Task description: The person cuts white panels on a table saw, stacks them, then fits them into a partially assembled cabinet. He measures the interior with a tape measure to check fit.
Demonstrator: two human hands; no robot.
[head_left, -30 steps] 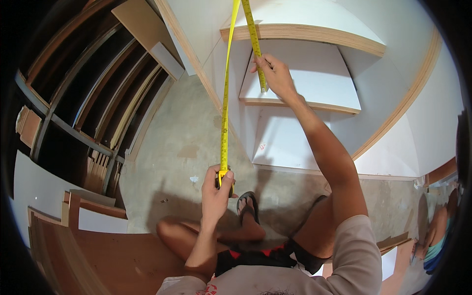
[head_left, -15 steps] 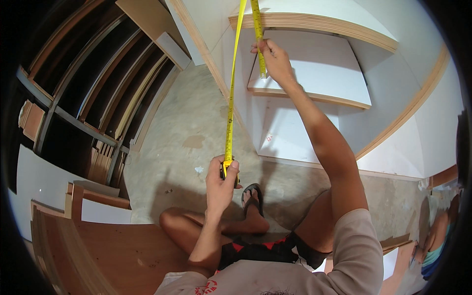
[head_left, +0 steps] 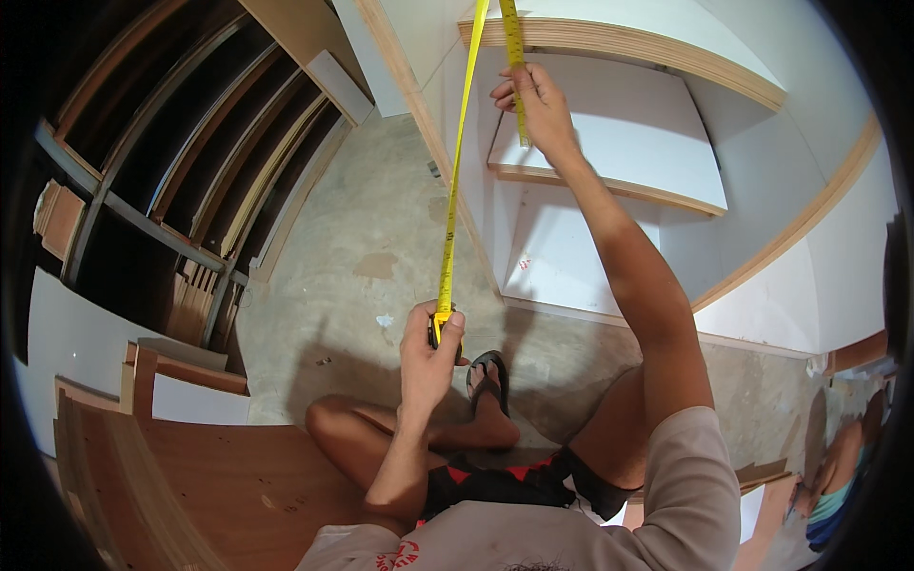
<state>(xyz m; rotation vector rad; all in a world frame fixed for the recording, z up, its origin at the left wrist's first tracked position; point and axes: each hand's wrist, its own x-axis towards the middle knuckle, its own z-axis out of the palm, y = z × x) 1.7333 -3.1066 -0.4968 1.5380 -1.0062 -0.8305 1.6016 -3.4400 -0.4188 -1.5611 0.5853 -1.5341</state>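
A yellow tape measure (head_left: 451, 219) runs from its case up past the top edge of the view. My left hand (head_left: 428, 360) is wrapped round the yellow-and-black case, low in front of me. A second stretch of the same yellow blade hangs down at the shelf front, and my right hand (head_left: 543, 107) pinches it a little above its free end. Behind that hand stands a white cabinet with pale plywood edges; its middle shelf (head_left: 619, 124) lies just beyond my fingers, and the upper shelf (head_left: 638, 52) is above them.
At the left stands a metal rack (head_left: 167, 233) holding several boards on edge. A brown wooden panel (head_left: 228, 476) lies at the lower left. My sandalled foot (head_left: 487, 381) rests on the concrete floor (head_left: 362, 228). Part of another person (head_left: 838, 466) shows at the far right.
My right hand and the blade in it have shifted slightly up and to the right in view. The cabinet has also drifted right in the picture. Both holds are unchanged.
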